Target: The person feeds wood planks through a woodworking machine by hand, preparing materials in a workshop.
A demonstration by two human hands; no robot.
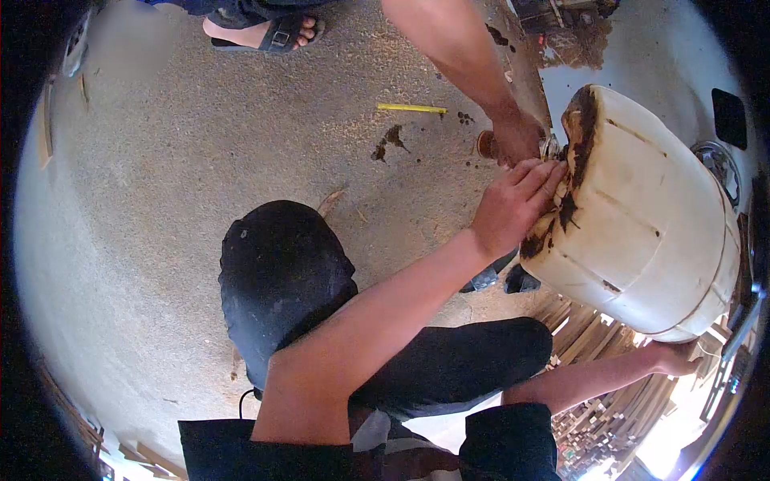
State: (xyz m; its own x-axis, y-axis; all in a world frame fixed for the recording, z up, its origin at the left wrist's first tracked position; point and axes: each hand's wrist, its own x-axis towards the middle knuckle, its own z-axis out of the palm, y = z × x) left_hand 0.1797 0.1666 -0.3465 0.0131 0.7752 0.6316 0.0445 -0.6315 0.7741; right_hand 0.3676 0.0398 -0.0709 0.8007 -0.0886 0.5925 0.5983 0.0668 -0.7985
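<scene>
A large off-white plastic drum [650, 216] is tilted on its side, its dark-stained mouth end facing left. My left hand [521, 204] grips the stained edge at that end, fingers over the rim. At the drum's lower right end, my right hand [678, 358] presses against the underside and holds it up; the drum hides part of this hand. Another person's hand [520, 136] reaches from above to the mouth, just beyond my left fingers. Beside that hand is a small brown round object [487, 144], partly covered.
A yellow strip [412, 107] lies on the concrete floor [176, 192] near dark wet spots [389, 143]. Stacked wood strips [597, 393] fill the lower right. The other person's sandalled foot [277, 36] is at the top. My black-clad knee [285, 272] juts up at centre left.
</scene>
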